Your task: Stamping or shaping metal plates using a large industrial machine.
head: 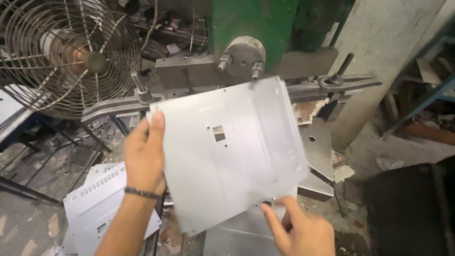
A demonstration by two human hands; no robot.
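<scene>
Right hand (296, 227): pinching metal sheet (232, 147) bottom edge | left hand (146, 151): gripping left edge

The sheet (227, 151) is a flat, pale grey metal plate, roughly square, with a small rectangular cut-out and a few tiny holes near its middle and faint fold lines running along its right side. It is held tilted, its top edge turned toward the press and its lower edge toward the person. It hangs above another sheet lying flat beneath it.
</scene>
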